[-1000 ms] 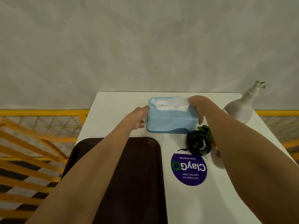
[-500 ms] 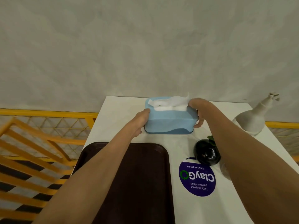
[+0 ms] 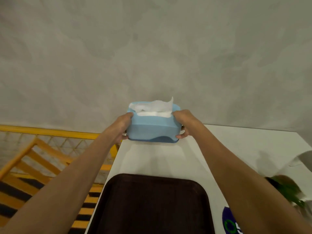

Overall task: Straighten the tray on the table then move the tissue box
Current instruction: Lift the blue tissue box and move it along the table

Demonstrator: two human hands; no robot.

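**You have the tissue box in both hands at the far left corner of the table.**

In the head view, your left hand [image 3: 121,125] and right hand [image 3: 183,123] squeeze the ends of the blue tissue box [image 3: 152,126]. A moment ago it sat further right, by the spray bottle (now out of view). It may be lifted, I cannot tell. The brown tray [image 3: 152,205] lies straight on the white table [image 3: 244,146], so only the box move is left.

Grey mottled wall [image 3: 152,48], yellow railing [image 3: 50,132], white table [image 3: 236,146]
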